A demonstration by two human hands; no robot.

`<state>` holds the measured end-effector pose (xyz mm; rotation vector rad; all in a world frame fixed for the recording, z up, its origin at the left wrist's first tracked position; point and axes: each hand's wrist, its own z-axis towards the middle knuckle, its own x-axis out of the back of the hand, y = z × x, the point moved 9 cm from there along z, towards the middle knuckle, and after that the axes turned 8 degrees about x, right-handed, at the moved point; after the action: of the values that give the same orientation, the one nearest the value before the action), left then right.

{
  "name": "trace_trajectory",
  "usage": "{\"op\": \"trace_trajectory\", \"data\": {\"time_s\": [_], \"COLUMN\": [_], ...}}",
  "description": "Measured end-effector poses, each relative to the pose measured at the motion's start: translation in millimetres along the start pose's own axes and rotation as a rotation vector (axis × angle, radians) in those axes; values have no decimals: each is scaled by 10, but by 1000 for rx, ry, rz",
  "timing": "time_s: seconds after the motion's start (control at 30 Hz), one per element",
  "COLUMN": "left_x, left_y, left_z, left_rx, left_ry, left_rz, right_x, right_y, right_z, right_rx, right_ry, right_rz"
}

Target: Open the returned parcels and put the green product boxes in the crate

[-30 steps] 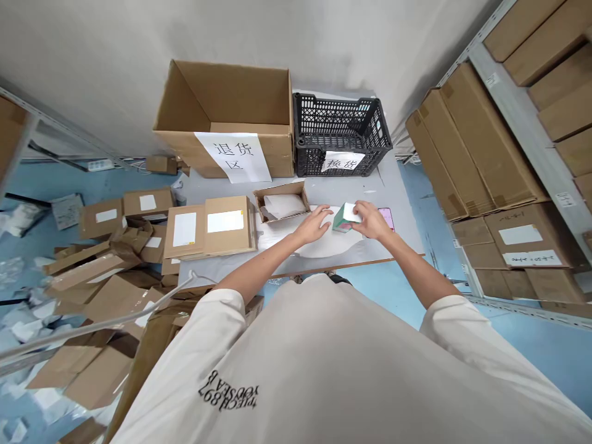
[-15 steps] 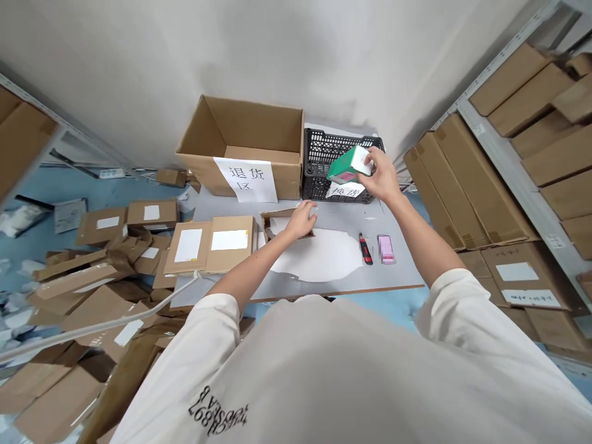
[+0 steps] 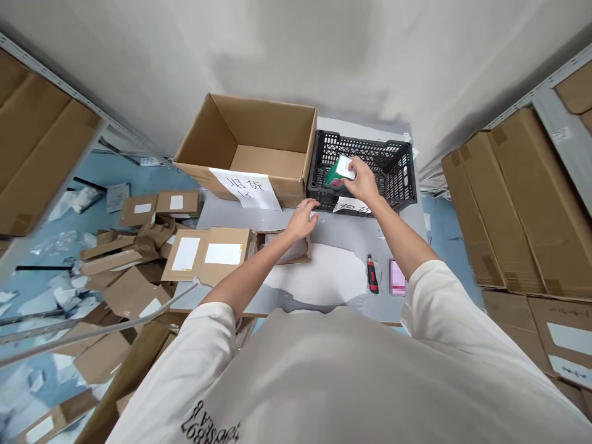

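Note:
My right hand grips the white end of a small green box, which is tilted inside the black plastic crate. Over the table, my left hand hangs with its fingers apart and nothing in them. Beneath that hand and forearm lies an opened small cardboard box, partly covered by the arm. A white paper sign with handwriting is fixed to the front of the crate.
Left of the crate stands a large open carton with a paper sign. Two labelled cardboard boxes, a red-and-black utility knife and a phone lie on the table. Piled boxes cover the floor at left; cartons stand at right.
My right hand has lowered the green box from above the crate's front edge into the crate. My left hand has lifted off the small cardboard box. The view has shifted.

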<state>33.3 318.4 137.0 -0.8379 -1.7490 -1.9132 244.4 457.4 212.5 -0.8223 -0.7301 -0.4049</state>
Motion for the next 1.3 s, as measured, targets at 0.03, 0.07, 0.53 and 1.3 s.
{"op": "trace_trajectory", "data": {"time_s": [0.03, 0.07, 0.53, 1.3], "left_x": [-26, -51, -271, 231], "left_y": [-11, -25, -291, -459], "left_z": [33, 58, 67, -761], "left_rx": [5, 11, 82, 148], "left_ry": [-2, -6, -73, -7], "left_rz": [4, 8, 75, 99], "right_x": [-101, -208, -1138, -702], "right_y": [81, 158, 619, -247], "right_z": [24, 48, 101, -465], "right_rx": [-9, -20, -173, -117], "right_ry": [-18, -39, -361, -153], "right_rz": [12, 27, 349, 379]}}
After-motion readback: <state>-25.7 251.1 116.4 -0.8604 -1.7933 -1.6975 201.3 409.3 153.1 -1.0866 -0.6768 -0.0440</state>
